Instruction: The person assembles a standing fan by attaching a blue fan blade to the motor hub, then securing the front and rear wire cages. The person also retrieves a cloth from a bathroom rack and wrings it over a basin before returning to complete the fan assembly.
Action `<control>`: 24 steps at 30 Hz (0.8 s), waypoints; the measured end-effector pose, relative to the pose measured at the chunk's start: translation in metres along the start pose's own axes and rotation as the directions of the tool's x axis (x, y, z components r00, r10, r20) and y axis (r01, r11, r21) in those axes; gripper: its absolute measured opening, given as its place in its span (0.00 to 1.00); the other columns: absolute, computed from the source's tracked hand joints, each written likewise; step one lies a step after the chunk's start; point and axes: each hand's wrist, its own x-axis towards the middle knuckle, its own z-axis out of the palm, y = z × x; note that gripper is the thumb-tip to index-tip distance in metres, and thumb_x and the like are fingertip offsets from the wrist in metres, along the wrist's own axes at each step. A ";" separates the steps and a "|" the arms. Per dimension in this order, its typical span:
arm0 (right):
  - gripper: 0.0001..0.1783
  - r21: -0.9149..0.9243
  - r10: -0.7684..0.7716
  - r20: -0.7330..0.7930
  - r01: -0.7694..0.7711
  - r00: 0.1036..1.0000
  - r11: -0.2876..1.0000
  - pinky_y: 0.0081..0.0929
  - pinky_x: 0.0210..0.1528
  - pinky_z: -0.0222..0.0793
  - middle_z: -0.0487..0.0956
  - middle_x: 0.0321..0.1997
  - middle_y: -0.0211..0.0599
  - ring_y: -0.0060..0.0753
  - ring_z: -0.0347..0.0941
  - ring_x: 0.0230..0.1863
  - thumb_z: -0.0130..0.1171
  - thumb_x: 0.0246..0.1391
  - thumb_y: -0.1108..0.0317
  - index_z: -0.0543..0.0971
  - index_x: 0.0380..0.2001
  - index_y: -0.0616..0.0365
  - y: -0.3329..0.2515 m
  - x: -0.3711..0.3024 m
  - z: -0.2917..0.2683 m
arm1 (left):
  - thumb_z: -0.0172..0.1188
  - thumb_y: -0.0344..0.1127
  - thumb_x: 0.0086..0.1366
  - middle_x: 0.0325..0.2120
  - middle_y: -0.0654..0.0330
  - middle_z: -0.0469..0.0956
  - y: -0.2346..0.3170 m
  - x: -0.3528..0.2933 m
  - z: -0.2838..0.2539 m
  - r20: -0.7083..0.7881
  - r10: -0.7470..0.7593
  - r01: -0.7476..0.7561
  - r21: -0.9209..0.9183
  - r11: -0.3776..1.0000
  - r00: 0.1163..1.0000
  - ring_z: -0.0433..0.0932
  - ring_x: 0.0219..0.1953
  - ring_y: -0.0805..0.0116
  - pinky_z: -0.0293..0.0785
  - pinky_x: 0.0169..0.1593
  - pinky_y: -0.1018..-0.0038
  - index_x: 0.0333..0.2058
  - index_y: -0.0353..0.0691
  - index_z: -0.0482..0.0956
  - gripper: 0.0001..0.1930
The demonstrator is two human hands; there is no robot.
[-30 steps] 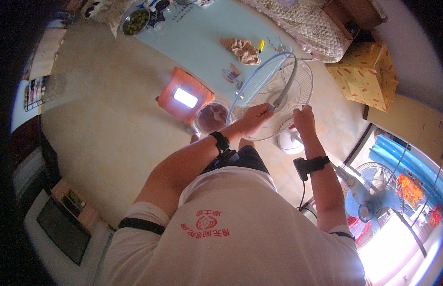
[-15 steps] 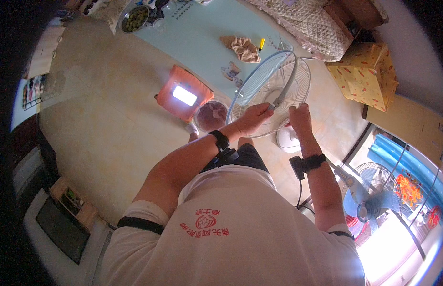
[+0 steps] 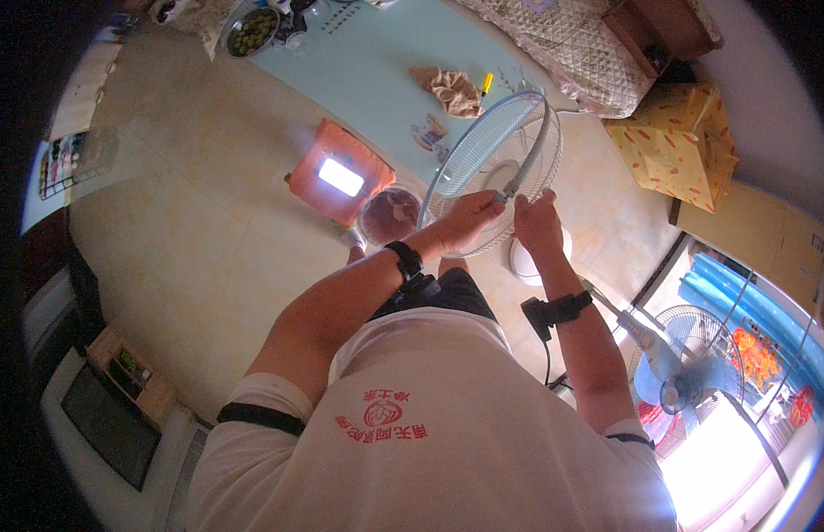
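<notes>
A round wire fan guard [image 3: 483, 133] is held up and tilted in front of my body. A grey curved strip [image 3: 538, 146] runs along it and ends near my fingers. My left hand [image 3: 471, 219] is closed at the lower end of this strip, thumb and fingers pressed together. My right hand [image 3: 538, 222] is closed on the guard's near right edge, close beside the left. Behind my right hand and wrist, a white round base [image 3: 525, 263] on the floor is partly hidden.
A pale blue table [image 3: 359, 84] lies ahead, bearing a brown cloth [image 3: 454, 91] and a yellow marker [image 3: 487, 82]. An orange cushion [image 3: 332, 199] with a glowing phone [image 3: 341, 177] is left. A fan with blue blades [image 3: 682, 383] stands right, near a yellow patterned box [image 3: 678, 142].
My right hand has moved left, closer to my left hand. The fan guard has turned and shifted slightly left, and now appears narrower.
</notes>
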 end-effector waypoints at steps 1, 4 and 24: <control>0.44 -0.022 -0.022 0.010 0.022 1.000 1.000 0.57 0.56 0.70 0.74 0.48 0.82 0.74 0.75 0.50 0.51 0.63 0.46 0.50 0.62 0.75 -0.002 -0.002 0.000 | 0.52 0.50 0.73 0.25 0.65 0.67 0.000 0.000 -0.001 0.007 -0.015 0.015 -0.027 1.000 1.000 0.65 0.31 0.75 0.66 0.37 0.71 0.34 0.36 0.70 0.20; 0.47 -0.047 -0.037 0.007 0.038 0.999 0.998 0.56 0.55 0.71 0.75 0.47 0.81 0.74 0.75 0.50 0.48 0.65 0.43 0.46 0.65 0.76 -0.006 -0.007 0.001 | 0.51 0.50 0.73 0.24 0.65 0.67 0.000 -0.001 -0.005 0.020 -0.061 0.063 -0.127 0.990 0.998 0.65 0.31 0.74 0.66 0.37 0.71 0.33 0.37 0.70 0.19; 0.45 0.255 -0.454 0.087 0.421 0.887 0.871 0.47 0.42 0.80 0.46 0.64 0.95 0.72 0.78 0.44 0.63 0.57 0.66 0.50 0.68 0.73 0.016 0.016 0.024 | 0.52 0.50 0.74 0.30 0.63 0.75 -0.002 -0.005 -0.024 0.038 -0.076 0.078 -0.072 0.994 0.996 0.69 0.35 0.74 0.70 0.42 0.71 0.40 0.36 0.76 0.20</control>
